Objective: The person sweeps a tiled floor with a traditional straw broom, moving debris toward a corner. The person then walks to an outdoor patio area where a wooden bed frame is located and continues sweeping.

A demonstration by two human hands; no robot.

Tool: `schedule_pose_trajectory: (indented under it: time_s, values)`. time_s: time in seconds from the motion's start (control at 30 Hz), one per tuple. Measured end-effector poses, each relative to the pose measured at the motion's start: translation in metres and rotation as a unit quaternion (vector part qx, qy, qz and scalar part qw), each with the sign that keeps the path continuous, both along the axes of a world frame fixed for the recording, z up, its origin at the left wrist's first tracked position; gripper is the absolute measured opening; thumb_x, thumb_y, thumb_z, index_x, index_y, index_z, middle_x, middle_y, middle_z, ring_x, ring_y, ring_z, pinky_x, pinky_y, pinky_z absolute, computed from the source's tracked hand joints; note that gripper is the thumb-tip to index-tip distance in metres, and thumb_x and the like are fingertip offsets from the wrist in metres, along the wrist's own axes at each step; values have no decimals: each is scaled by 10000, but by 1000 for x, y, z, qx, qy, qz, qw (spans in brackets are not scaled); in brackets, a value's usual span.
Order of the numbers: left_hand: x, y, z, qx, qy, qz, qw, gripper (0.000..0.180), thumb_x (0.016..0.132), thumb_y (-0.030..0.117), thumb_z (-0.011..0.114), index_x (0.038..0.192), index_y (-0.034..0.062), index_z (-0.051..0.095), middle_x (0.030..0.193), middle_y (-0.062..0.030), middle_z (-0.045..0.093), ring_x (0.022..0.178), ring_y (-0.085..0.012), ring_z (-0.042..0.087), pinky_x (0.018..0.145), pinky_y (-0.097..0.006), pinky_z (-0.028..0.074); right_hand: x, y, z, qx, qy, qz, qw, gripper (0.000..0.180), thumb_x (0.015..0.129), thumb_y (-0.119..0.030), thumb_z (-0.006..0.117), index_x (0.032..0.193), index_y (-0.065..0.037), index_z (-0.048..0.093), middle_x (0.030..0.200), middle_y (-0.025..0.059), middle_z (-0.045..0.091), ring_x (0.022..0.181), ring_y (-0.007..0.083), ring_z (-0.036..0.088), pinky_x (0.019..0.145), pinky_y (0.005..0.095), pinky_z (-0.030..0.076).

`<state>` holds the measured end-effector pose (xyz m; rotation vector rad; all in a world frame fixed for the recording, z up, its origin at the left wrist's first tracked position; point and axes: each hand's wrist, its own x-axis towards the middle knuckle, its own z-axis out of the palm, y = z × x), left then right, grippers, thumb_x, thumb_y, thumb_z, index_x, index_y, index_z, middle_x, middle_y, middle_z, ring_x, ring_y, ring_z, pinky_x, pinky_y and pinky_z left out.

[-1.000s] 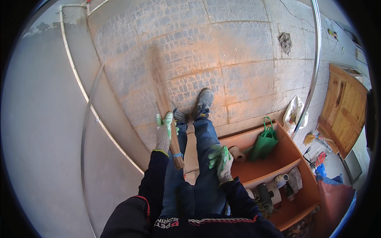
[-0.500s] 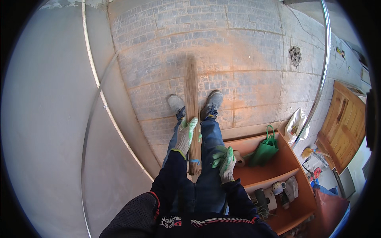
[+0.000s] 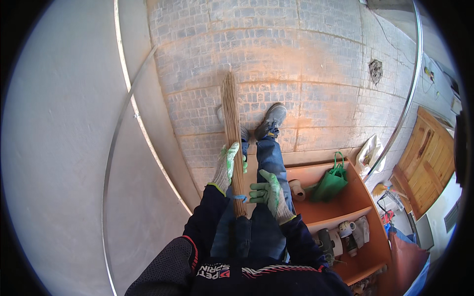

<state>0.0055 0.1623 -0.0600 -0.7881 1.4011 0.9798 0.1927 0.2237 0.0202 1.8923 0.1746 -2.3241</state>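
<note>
A stick broom [image 3: 231,106], a long bundle of thin brown twigs, points away from me over the paved floor. Blue tape [image 3: 240,197] binds it close to its near end. Wrapped round its middle, in a white and green work glove, is my left hand [image 3: 228,163]. To the right of the bound end, my right hand [image 3: 272,193] wears a matching glove; its fingers are spread, with nothing in them. The right fingertips come near the tape, and I cannot tell whether they touch it.
At my right stands an orange-brown shelf unit [image 3: 321,224] holding a green bag [image 3: 330,185], paper rolls and a mug [image 3: 346,228]. A white sack [image 3: 370,154] and a wooden panel [image 3: 425,158] lie beyond it. Reddish dust covers the grey paving [image 3: 321,64]. A pale pipe [image 3: 143,129] runs along the left wall.
The broom has tilted, its far end shifting left. My right hand has moved left toward the tape and spread its fingers. My left hand keeps its grip.
</note>
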Motion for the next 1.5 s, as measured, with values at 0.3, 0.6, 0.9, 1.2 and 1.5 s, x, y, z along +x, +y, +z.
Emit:
schedule_pose_trajectory:
  time_s: [0.3, 0.6, 0.9, 1.2, 1.5]
  values:
    - [-76, -77, 39, -63, 67, 10, 996, 495, 1007, 524, 618, 1244, 96, 541, 1002, -131, 676, 753, -240, 694, 604, -358, 592, -131, -62, -18, -113, 267, 85, 953, 654, 947, -347, 757, 1452, -34, 481, 1176, 166, 704, 914, 261, 732, 753, 445, 594]
    - [-60, -148, 27, -37, 215, -142, 965, 547, 1059, 356, 593, 1530, 97, 490, 1384, -105, 621, 1219, -244, 627, 1014, -378, 468, 2, 87, -60, -54, -23, 60, 996, 393, 865, -289, 809, 1160, -120, 612, 808, 98, 675, 576, 213, 643, 474, 344, 535]
    - [-74, -202, 71, -91, 170, -105, 975, 448, 1053, 304, 612, 1450, 99, 572, 1306, -59, 641, 1131, -207, 635, 967, -349, 478, 61, 86, 48, 54, -115, 14, 992, 370, 918, -154, 760, 1246, -93, 598, 823, 68, 680, 576, 176, 652, 467, 316, 545]
    - [-73, -185, 70, -67, 134, -205, 967, 508, 1006, 342, 678, 1441, 101, 574, 1197, -47, 655, 1068, -195, 635, 937, -341, 495, -69, 67, -47, 30, 83, 239, 967, 461, 895, -303, 774, 1274, -118, 588, 778, 111, 677, 547, 207, 655, 462, 368, 522]
    - [-108, -147, 87, -1, 215, -183, 959, 439, 1005, 118, 669, 1414, -17, 583, 1257, -69, 654, 1084, -166, 645, 974, -315, 525, 110, 128, -17, 57, -128, -78, 987, 294, 938, -270, 748, 1160, -127, 620, 768, 118, 694, 486, 222, 636, 410, 360, 532]
